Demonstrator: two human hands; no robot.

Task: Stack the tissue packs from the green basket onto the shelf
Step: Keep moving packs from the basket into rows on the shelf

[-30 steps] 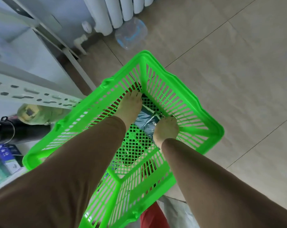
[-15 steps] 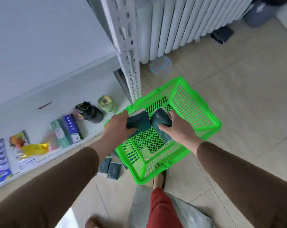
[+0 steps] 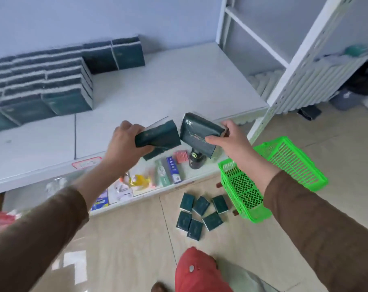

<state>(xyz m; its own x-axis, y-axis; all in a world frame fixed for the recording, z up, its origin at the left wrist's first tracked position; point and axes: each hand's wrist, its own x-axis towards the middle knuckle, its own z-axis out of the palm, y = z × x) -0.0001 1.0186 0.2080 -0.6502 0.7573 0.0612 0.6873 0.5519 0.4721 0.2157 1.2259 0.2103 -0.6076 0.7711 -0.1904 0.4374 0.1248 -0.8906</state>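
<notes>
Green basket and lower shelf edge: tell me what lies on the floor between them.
Head view: seven dark green tissue packs lie loose on the floor tiles, just left of the green basket, below the lower shelf.

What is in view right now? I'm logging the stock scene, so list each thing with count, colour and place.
held tissue packs: at least two, dark green, one or more in each hand above the shelf edge
stacked tissue packs: many, dark green, rows at the shelf's back left
shelf: one, white, ahead
loose tissue packs: six, dark green, floor beside the basket
green basket: one, bright green, floor at right
small goods: several, mixed colours, lower ledge
radiator: one, white, behind the shelf post
left hand: grips a pack
right hand: grips a pack
sleeves: two, brown
</notes>
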